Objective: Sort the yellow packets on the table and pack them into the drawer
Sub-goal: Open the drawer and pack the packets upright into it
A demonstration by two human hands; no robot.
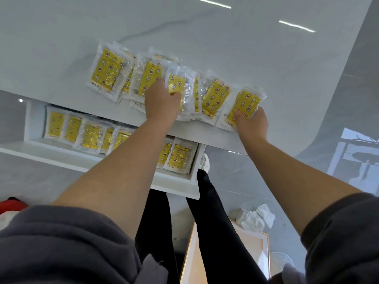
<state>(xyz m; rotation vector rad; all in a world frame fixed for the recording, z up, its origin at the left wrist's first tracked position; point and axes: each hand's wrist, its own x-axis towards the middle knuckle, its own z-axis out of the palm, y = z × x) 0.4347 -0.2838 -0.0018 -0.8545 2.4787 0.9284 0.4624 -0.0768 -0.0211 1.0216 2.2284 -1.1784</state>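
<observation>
Along the near edge of the glossy white tabletop [205, 37], the left hand [162, 103] pinches one light, slippery yellow star-printed plastic packet [176, 84] by its lower edge while the right hand [253, 121] presses another packet [244, 107] flat above the open white drawer [176, 179]

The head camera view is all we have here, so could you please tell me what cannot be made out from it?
- Drawer middle: the left forearm covers the packets there.
- Packet print: too small to read.
- Pile on the table: overlaps hide the count.
- Left hand and right hand: fingertips hidden among the packets.
</observation>
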